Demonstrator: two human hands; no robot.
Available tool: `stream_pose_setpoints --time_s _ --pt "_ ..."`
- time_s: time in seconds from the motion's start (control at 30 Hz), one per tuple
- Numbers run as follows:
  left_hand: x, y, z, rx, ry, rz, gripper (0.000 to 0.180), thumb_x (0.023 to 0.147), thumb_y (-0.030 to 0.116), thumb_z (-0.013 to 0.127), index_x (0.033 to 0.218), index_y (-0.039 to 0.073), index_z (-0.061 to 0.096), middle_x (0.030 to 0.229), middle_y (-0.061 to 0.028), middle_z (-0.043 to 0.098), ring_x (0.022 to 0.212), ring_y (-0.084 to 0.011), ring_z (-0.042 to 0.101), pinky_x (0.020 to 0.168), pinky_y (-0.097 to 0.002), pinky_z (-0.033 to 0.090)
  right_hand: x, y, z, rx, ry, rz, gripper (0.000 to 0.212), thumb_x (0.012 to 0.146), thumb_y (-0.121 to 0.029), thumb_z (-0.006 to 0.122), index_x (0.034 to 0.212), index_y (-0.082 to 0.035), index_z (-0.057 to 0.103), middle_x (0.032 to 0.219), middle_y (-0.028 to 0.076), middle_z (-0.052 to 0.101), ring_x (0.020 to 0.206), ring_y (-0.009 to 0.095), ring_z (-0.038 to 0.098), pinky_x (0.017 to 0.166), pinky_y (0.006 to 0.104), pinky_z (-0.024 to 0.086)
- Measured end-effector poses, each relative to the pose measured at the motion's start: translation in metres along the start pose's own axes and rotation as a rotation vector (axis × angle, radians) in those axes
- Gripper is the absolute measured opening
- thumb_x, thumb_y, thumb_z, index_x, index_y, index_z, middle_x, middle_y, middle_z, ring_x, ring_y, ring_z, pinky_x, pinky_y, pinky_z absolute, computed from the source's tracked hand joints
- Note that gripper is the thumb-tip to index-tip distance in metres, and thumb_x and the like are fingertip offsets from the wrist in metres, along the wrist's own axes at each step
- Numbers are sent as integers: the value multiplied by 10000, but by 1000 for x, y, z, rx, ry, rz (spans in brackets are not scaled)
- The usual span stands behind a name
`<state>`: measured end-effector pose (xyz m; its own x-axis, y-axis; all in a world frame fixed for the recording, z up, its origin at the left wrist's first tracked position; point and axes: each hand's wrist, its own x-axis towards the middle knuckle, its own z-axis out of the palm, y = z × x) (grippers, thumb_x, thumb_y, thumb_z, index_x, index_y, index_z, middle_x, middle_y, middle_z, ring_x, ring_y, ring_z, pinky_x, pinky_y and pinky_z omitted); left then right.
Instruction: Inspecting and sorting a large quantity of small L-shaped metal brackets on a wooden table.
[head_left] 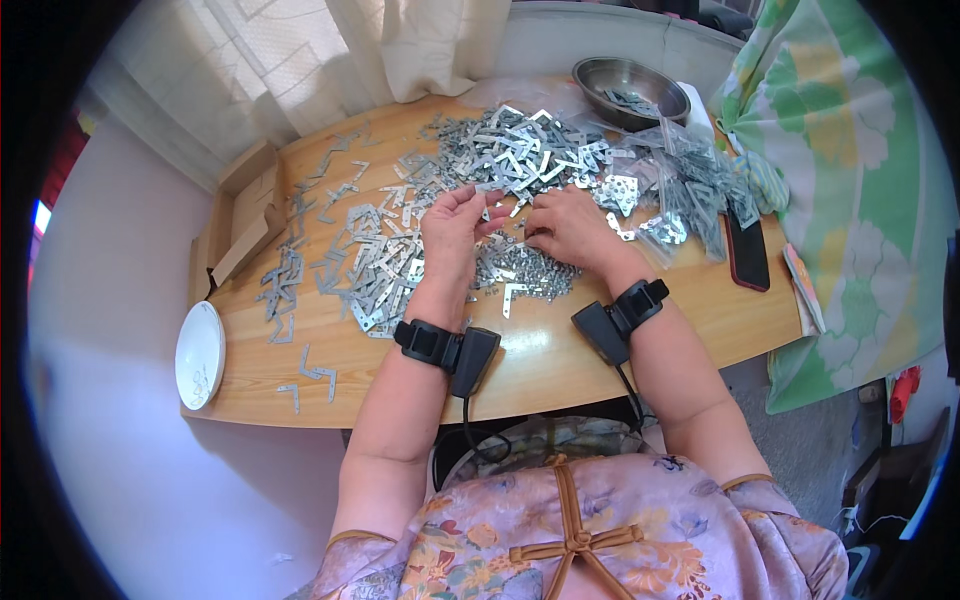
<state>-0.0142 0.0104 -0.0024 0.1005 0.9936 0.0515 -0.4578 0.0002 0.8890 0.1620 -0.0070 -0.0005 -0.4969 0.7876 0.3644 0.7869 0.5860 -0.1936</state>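
— Brackets, then: where are they?

— Small flat metal brackets (520,150) lie heaped across the middle and far side of the wooden desk (560,350), with a thinner scatter of them running toward the left edge. Both hands work at the near edge of the heap.

— What is the left hand doing?

— The left hand (452,235) is raised palm-up, fingers curled, its grip pinching a bracket between thumb and fingertips.

— And the right?

— The right hand (570,230) rests knuckles-up on the pile, fingers bent down onto the pieces. Whether its grip actually closes on one, I cannot tell; the fingertips are hidden.

— Anything on the wrists?

— Each wrist carries a black strapped device (455,350), with a cable running down from them.

— What lies farther out?

— To the right of the heap, clear plastic bags (700,190) holding more metal parts, and beside them a dark phone (748,255). A steel bowl (630,90) with a few pieces stands at the far right corner. A white plate (200,355) sits at the left near edge, and an open cardboard box (245,215) lies at the left end.
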Motion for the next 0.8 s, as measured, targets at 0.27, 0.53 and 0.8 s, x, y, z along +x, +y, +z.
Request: stream_pose_setpoints --time_s 0.27,0.53,0.8 --pt "1 -1 -2 -41 2 -62 187 825 104 610 979 6 569 905 -89 626 691 -132 607 570 -221 518 2 1 4 108 159 -10 79 705 -120 643 769 -90 608 744 41 560 761 226 550 717 352 399" --pt "5 -3 -9 -13 -32 -59 159 791 175 671 888 60 618 726 -12 606 596 -78 558 525 -191 462 6 -3 11 734 254 241 137 754 -58 614 878 1 611 781 88 641 699 173 601 641 284 471" --pt "2 -2 -6 -28 -40 -74 123 824 109 612 896 16 579 745 -66 619 653 -135 615 562 -221 518 8 -10 10 945 354 309 123 784 -73 614 876 8 615 790 49 624 721 102 555 652 242 451"
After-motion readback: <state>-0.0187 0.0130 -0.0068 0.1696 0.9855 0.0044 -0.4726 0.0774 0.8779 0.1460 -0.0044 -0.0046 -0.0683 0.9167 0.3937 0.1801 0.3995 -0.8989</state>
